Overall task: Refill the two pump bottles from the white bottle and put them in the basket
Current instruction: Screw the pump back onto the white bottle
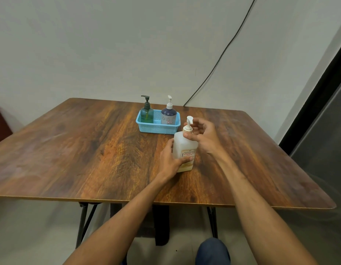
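The basket point(157, 129) is sitting on the desk point(85, 150) at twelve o'clock, toward the far edge. The left pump bottle point(146, 115) is standing in its nine o'clock end and the right pump bottle point(168, 117) in its three o'clock end. The large bottle point(183, 145) is standing on the desk at the basket's five o'clock.

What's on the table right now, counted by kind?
Blue basket: 1
Pump bottles standing in it: 2, the green pump bottle and the dark blue pump bottle
White bottle, outside it: 1
Total: 4
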`<move>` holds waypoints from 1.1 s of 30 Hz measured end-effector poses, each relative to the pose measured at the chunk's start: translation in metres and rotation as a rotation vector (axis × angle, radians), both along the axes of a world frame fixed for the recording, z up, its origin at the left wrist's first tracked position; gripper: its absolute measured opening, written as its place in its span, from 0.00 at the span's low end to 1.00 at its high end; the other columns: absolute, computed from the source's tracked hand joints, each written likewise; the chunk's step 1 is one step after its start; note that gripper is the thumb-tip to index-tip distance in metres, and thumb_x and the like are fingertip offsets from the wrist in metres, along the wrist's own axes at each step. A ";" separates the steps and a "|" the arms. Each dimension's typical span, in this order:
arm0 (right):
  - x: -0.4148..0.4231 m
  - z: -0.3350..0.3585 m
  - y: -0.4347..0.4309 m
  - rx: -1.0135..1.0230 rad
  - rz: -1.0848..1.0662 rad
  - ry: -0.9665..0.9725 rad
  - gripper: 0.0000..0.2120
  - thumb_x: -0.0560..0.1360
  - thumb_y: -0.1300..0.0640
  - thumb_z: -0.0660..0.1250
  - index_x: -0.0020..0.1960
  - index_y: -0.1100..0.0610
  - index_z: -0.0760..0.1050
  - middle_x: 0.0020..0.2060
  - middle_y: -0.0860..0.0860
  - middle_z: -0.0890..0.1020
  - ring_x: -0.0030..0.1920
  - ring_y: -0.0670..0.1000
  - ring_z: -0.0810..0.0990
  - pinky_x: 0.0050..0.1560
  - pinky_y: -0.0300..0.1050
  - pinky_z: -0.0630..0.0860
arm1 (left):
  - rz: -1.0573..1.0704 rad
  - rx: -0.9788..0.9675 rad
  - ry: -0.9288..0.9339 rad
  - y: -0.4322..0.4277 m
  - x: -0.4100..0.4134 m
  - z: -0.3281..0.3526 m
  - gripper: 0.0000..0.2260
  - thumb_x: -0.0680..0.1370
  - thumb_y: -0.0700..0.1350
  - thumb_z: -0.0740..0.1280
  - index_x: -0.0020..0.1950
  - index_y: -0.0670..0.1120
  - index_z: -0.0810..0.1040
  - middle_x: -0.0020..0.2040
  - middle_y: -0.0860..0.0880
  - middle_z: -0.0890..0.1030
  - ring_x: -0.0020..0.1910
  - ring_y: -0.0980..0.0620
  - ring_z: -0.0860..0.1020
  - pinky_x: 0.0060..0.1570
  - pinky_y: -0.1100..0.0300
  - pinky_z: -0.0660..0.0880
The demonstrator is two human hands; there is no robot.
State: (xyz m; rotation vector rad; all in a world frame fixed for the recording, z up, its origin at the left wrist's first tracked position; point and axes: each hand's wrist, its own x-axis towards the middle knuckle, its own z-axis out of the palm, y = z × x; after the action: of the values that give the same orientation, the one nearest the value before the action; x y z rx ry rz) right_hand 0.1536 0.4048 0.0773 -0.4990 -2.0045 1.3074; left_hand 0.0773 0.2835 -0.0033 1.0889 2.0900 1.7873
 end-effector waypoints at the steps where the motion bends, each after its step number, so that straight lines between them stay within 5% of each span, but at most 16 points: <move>1: 0.000 -0.001 0.000 0.009 -0.012 -0.009 0.24 0.67 0.65 0.79 0.61 0.59 0.79 0.53 0.53 0.84 0.55 0.53 0.83 0.59 0.56 0.80 | -0.003 -0.003 0.003 0.000 0.000 -0.001 0.34 0.68 0.45 0.80 0.70 0.46 0.69 0.59 0.55 0.77 0.55 0.58 0.77 0.46 0.67 0.77; 9: -0.003 0.002 -0.007 0.078 -0.090 0.008 0.16 0.64 0.66 0.81 0.46 0.51 0.81 0.45 0.50 0.86 0.46 0.51 0.85 0.50 0.52 0.83 | -0.017 -0.011 -0.023 -0.001 -0.002 0.000 0.34 0.69 0.44 0.80 0.72 0.46 0.69 0.62 0.50 0.79 0.56 0.57 0.78 0.48 0.64 0.79; 19: -0.007 -0.001 -0.005 0.086 -0.088 -0.046 0.16 0.67 0.62 0.80 0.54 0.58 0.84 0.49 0.49 0.86 0.50 0.49 0.84 0.53 0.57 0.83 | 0.019 -0.003 -0.007 0.000 0.000 0.000 0.34 0.69 0.44 0.80 0.71 0.45 0.70 0.62 0.49 0.80 0.55 0.58 0.78 0.48 0.66 0.79; 27: -0.008 -0.012 -0.011 0.165 -0.225 -0.043 0.16 0.58 0.35 0.73 0.46 0.30 0.80 0.44 0.34 0.85 0.53 0.48 0.82 0.55 0.60 0.78 | 0.052 0.029 0.017 -0.001 0.005 -0.002 0.35 0.67 0.45 0.82 0.71 0.46 0.71 0.59 0.51 0.80 0.51 0.60 0.79 0.44 0.70 0.78; 30: -0.002 -0.006 -0.018 0.122 -0.185 -0.013 0.14 0.62 0.44 0.78 0.48 0.39 0.84 0.45 0.38 0.86 0.51 0.44 0.84 0.55 0.59 0.80 | 0.027 0.023 0.017 -0.002 0.003 -0.001 0.35 0.67 0.45 0.81 0.71 0.46 0.71 0.57 0.54 0.79 0.50 0.62 0.78 0.44 0.71 0.78; 33: 0.003 -0.002 -0.019 0.053 -0.096 0.033 0.15 0.68 0.59 0.80 0.54 0.53 0.84 0.49 0.45 0.86 0.51 0.45 0.85 0.53 0.50 0.83 | -0.019 -0.003 -0.003 -0.002 -0.002 0.000 0.37 0.67 0.47 0.81 0.72 0.47 0.70 0.61 0.51 0.79 0.55 0.57 0.79 0.51 0.62 0.80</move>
State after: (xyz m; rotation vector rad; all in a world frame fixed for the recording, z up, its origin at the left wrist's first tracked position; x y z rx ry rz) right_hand 0.1568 0.3861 0.0751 -0.5391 -1.9585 1.1937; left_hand 0.0755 0.2812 -0.0033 1.1001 2.0732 1.7751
